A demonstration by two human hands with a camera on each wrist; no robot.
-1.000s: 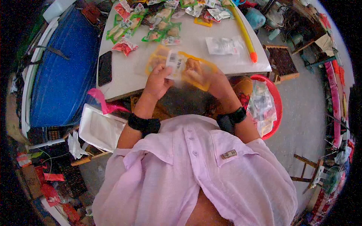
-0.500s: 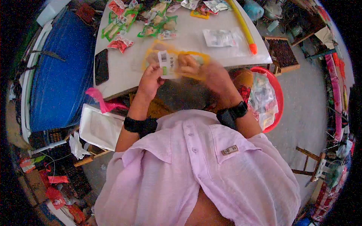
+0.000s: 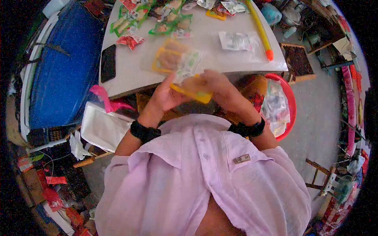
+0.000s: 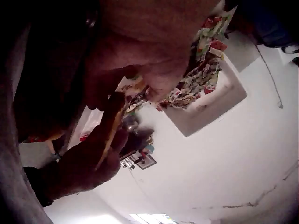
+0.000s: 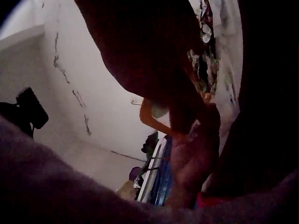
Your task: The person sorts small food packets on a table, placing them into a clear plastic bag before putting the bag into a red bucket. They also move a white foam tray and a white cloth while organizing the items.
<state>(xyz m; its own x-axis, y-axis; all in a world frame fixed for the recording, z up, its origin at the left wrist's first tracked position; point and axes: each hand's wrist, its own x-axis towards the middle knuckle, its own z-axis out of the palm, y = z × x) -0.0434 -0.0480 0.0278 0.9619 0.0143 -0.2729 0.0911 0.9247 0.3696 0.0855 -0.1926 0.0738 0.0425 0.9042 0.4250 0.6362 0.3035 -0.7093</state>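
Observation:
Orange-edged clear food packets (image 3: 170,59) with brown pieces inside stretch between the two hands over the table's near edge, blurred by movement. A whitish label panel shows in their middle. My left hand (image 3: 165,96) pinches the packets from the near left, thumb raised along the label. At the lower right portion, the right hand (image 3: 221,89) grips the orange border with bent fingers. A thin orange edge (image 4: 110,140) shows along a hand in the left wrist view. In the dark right wrist view, an orange strip (image 5: 152,119) stands out beside the hands.
On the white table (image 3: 134,72) lie a black phone (image 3: 108,63), several green-edged packets (image 3: 171,24), a red packet (image 3: 130,41), a silvery packet (image 3: 236,41) and a yellow tube (image 3: 260,31). A red basin (image 3: 292,110) of packets stands right; a white foam box (image 3: 104,128) sits left.
The packets have tilted, their right portion swinging down toward the body. The right hand has moved slightly left, closer to the left hand.

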